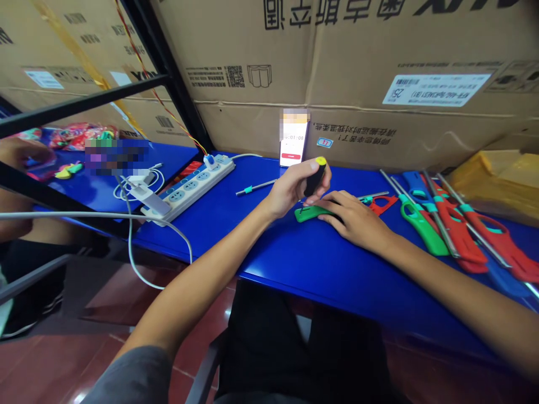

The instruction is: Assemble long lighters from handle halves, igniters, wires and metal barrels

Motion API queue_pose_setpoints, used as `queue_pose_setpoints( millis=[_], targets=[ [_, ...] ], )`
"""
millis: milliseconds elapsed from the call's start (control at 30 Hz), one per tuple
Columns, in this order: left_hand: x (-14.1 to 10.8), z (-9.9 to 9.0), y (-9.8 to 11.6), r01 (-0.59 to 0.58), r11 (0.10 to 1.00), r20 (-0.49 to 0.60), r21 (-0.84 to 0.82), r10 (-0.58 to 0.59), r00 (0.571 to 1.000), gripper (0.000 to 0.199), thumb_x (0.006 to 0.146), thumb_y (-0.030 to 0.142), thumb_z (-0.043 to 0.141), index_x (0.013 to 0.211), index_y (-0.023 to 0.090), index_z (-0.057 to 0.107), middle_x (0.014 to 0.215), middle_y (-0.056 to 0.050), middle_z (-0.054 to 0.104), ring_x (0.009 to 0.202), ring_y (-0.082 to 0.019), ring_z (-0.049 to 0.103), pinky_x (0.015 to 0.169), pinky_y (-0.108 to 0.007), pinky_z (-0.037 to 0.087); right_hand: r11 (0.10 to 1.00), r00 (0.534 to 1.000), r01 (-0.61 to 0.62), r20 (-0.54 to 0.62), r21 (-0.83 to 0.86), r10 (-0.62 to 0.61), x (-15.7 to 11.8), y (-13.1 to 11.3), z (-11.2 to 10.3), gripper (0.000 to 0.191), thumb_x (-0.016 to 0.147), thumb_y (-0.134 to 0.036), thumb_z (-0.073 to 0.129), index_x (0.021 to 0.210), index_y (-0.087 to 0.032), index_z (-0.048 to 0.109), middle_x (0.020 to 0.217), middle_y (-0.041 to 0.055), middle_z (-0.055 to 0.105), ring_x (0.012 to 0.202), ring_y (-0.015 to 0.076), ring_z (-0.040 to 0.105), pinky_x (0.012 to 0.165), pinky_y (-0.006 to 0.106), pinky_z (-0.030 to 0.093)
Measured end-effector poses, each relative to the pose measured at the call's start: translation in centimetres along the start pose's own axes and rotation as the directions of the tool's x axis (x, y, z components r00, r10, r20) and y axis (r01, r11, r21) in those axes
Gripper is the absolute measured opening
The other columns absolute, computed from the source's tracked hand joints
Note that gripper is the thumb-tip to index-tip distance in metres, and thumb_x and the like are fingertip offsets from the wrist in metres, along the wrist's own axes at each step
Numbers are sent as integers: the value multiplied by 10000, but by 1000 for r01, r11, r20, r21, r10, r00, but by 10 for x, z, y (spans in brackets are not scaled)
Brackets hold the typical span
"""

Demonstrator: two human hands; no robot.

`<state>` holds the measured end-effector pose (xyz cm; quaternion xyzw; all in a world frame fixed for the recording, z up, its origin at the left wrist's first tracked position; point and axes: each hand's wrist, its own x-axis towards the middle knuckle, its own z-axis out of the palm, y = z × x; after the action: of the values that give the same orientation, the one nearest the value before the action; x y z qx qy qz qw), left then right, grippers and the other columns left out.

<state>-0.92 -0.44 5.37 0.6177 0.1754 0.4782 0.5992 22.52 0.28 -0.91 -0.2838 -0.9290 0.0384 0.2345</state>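
My left hand (295, 182) is wrapped round a black handle with a yellow end (315, 176), held upright above the blue table. What is at the handle's lower end is hidden. Beneath it a green lighter handle (310, 212) lies on the table, and my right hand (351, 216) presses on it with the fingers over its right part. Just past my right hand lies a red piece (384, 204) with a metal rod. Left of my hands is a loose metal rod with a teal part (256, 188).
Several red, green and blue long lighters (458, 224) lie at the right. A lit phone (293, 139) leans on a cardboard box (353, 67). Left are a power strip (191, 188), white cables and a black metal frame (177, 95); beyond it, another person's arm (19, 163).
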Motion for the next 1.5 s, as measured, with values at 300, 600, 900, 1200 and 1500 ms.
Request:
queue_pose_setpoints(
  millis=[300, 600, 900, 1200, 1500],
  targets=[
    [-7, -28, 18, -69, 962, 181, 264, 21, 983, 413, 1051, 625, 789, 1061, 218, 858, 1072, -95, 799, 902, -197, 730, 797, -327, 577, 1000, 1000, 4, -29, -7, -4, -2, -1, 1, 375, 1181, -367, 602, 1494, -257, 777, 1320, 158, 764, 1225, 378, 733, 1103, 635, 652],
    [-6, -43, 24, -147, 888, 62, 436, 134, 989, 453, 1002, 657, 850, 1181, 242, 884, 1004, -64, 818, 926, -222, 781, 854, -357, 611, 999, 1000, -10, -11, 40, 11, 0, -2, -3, 397, 1181, -345, 581, 1510, -277, 793, 1313, 160, 769, 1206, 373, 725, 1084, 640, 659],
    [-10, -38, 44, -283, 693, 58, 663, 329, 942, 363, 1001, 577, 862, 1167, 255, 894, 1157, -90, 868, 1087, -259, 802, 935, -386, 635, 1000, 1000, -9, -21, 4, 9, -1, -2, -1, 396, 1195, -329, 557, 1501, -239, 791, 1326, 170, 752, 1241, 360, 692, 1097, 597, 638],
    [-8, -45, 44, -233, 810, -18, 538, 288, 958, 356, 946, 559, 915, 1072, 226, 914, 1102, -111, 864, 1050, -264, 808, 922, -378, 650, 999, 999, -39, 12, 8, 39, 1, -4, -4, 426, 1196, -330, 542, 1564, -330, 756, 1355, 147, 734, 1243, 349, 682, 1117, 591, 623],
    [-7, -30, 30, -118, 969, -29, 215, 127, 991, 530, 820, 590, 1032, 1014, 229, 696, 938, -41, 800, 933, -249, 833, 885, -407, 713, 999, 999, -36, 8, 14, 36, 0, -4, -2, 412, 1194, -331, 543, 1540, -317, 767, 1361, 145, 735, 1236, 352, 680, 1129, 596, 611]
  ],
)
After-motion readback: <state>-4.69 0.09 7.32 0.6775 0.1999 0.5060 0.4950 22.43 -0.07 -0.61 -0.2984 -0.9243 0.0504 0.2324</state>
